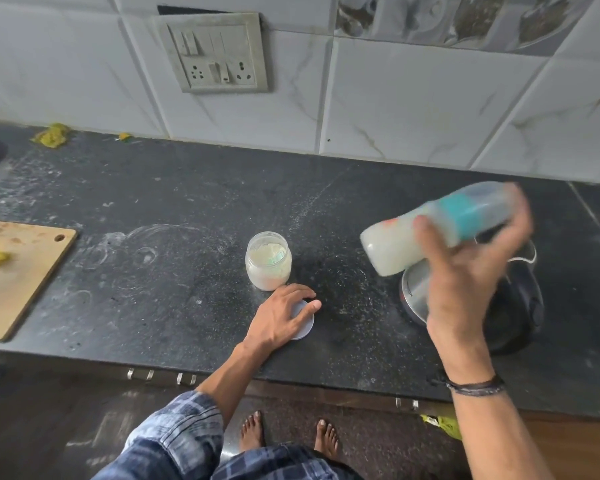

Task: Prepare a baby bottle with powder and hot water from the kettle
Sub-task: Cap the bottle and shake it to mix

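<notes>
My right hand (pixel 465 271) grips the baby bottle (pixel 395 244) in the air at the right. The bottle lies nearly sideways, blurred, with milky white liquid inside and a teal collar (pixel 471 213) under a clear cap. Below it stands the steel kettle (pixel 420 292) with a black handle, partly hidden by my hand. An uncapped clear jar of white powder (pixel 268 263) stands mid-counter. Just in front of it my left hand (pixel 281 315) rests with fingers spread on the jar's round white lid (pixel 305 329), which lies flat on the counter.
The dark stone counter (pixel 174 244) is dusted with white powder. A wooden cutting board (pixel 18 278) with yellow scraps lies at the left. A switch panel (pixel 215 53) sits on the tiled wall. My bare feet show below the counter's front edge.
</notes>
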The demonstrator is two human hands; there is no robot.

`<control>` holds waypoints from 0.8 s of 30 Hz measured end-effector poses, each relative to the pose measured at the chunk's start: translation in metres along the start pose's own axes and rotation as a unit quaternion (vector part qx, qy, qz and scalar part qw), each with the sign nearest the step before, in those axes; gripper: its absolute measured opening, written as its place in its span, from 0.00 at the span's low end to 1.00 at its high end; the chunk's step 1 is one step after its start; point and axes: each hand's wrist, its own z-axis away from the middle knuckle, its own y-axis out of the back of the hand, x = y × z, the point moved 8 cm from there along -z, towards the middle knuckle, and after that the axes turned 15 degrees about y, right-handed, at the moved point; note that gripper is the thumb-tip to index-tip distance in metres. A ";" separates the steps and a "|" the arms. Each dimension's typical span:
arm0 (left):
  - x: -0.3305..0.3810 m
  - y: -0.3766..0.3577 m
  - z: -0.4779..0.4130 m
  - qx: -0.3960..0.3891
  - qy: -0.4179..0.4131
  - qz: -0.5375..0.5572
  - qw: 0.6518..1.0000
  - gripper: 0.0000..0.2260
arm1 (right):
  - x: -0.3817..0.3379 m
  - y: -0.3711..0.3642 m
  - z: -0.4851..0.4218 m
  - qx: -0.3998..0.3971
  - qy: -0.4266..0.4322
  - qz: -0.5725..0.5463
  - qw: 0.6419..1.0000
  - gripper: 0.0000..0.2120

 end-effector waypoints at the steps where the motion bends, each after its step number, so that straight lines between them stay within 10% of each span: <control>1: 0.001 0.000 0.000 0.001 0.001 0.001 1.000 0.24 | -0.004 0.008 -0.003 0.052 0.014 -0.019 0.998 0.43; 3: 0.001 0.000 0.001 0.007 0.002 0.002 1.000 0.23 | -0.003 0.015 -0.005 0.107 0.034 -0.019 0.994 0.45; 7: -0.001 0.001 0.001 0.002 0.000 -0.002 1.000 0.25 | 0.012 -0.009 0.005 -0.024 -0.028 0.014 0.999 0.42; 11: 0.000 -0.001 0.001 0.000 0.008 0.003 1.000 0.24 | 0.005 0.012 0.002 0.094 0.006 -0.005 0.996 0.46; 16: -0.002 -0.001 0.000 -0.002 0.003 0.003 1.000 0.24 | 0.012 -0.015 0.010 -0.049 -0.031 0.005 0.998 0.42; 20: 0.000 -0.001 0.000 0.005 0.002 0.001 1.000 0.23 | 0.000 0.006 0.001 0.084 0.009 -0.018 0.996 0.45; 24: -0.001 0.000 0.001 0.003 -0.002 0.003 1.000 0.24 | 0.004 -0.014 0.002 -0.054 -0.004 0.022 0.998 0.42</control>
